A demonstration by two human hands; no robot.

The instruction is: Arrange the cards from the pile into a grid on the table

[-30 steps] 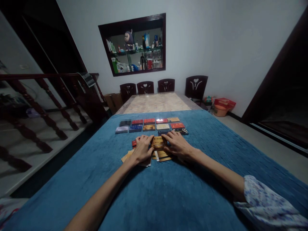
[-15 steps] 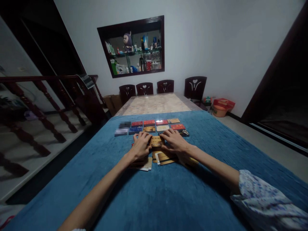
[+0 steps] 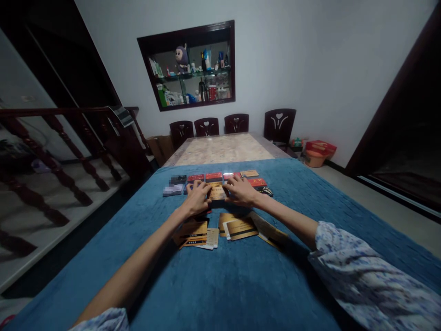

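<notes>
Between both hands is a small stack of gold cards (image 3: 217, 192), gripped at its two short ends. My left hand (image 3: 199, 197) is closed on the left end, and my right hand (image 3: 240, 190) on the right end. The stack is just in front of the rows of card stacks, partly over the nearer row. Nearer to me lie fanned gold cards (image 3: 241, 228) on the right. Orange-and-black cards (image 3: 195, 233) lie below my left wrist, beside pale cards (image 3: 212, 239). My hands hide some of the stacks behind them.
Rows of card stacks stand ahead: red stacks (image 3: 214, 177), a tan one (image 3: 249, 174), a pale one (image 3: 173, 189). A blue cloth (image 3: 220, 285) covers the near table; its bare stone top (image 3: 227, 149) shows beyond. Chairs (image 3: 279, 125) stand at the far end.
Both hands have moved forward and slightly left with the gold card stack, away from the loose cards. More of the orange-and-black and fanned gold cards now shows.
</notes>
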